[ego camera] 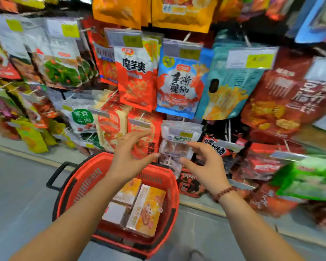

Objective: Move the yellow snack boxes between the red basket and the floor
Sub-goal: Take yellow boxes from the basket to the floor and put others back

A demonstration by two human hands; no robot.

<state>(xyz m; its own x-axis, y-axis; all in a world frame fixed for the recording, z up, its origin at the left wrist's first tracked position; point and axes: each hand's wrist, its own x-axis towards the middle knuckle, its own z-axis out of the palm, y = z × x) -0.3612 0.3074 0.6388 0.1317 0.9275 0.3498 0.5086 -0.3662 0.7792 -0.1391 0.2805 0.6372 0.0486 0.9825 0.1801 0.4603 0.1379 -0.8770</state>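
A red basket (87, 178) with a black handle stands on the grey floor in front of a snack display. Inside it lie yellow snack boxes: one (146, 210) on the right, another (129, 189) behind it, and a pale box side (114, 212) at the left. My left hand (129, 155) hovers above the basket with relaxed, spread fingers and holds nothing. My right hand (205, 162), a bead bracelet on its wrist, is raised beside it with loosely bent fingers, also holding nothing. Both hands are just in front of a clear hanging snack bag (177, 146).
Hanging snack bags fill the rack ahead: a red-and-white bag (137, 78), a blue crab bag (179, 83), a teal bag (228, 85). Grey floor (17, 185) lies to the left of the basket. A raised kerb (201, 206) runs under the rack.
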